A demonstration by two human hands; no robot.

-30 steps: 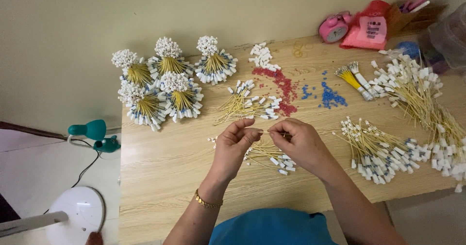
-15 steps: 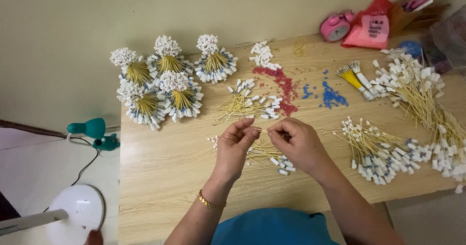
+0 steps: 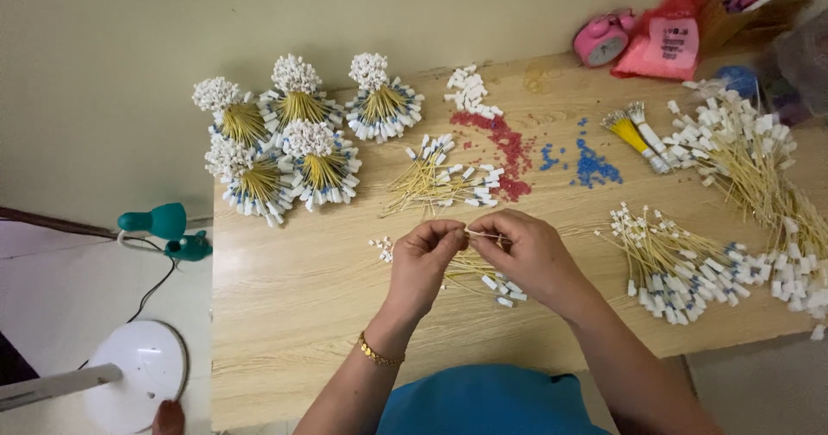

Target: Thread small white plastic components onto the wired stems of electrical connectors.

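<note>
My left hand (image 3: 424,258) and my right hand (image 3: 526,254) meet over the middle of the wooden table (image 3: 285,306). Both pinch one thin yellow wire with a small white connector (image 3: 476,231) stretched between their fingertips. Under the hands lies a small heap of the same yellow wires (image 3: 483,275) with white ends. A gold bracelet (image 3: 379,353) circles my left wrist.
Several tied bundles of finished wires (image 3: 293,146) stand at the far left. Loose wire piles lie at centre (image 3: 440,181) and right (image 3: 681,258), with red beads (image 3: 504,146), blue beads (image 3: 591,163), a pink clock (image 3: 601,38) and pink bag (image 3: 664,43). A white fan base (image 3: 138,375) sits on the floor.
None of the piles has moved. My fingers have shifted slightly along the wire they hold.
</note>
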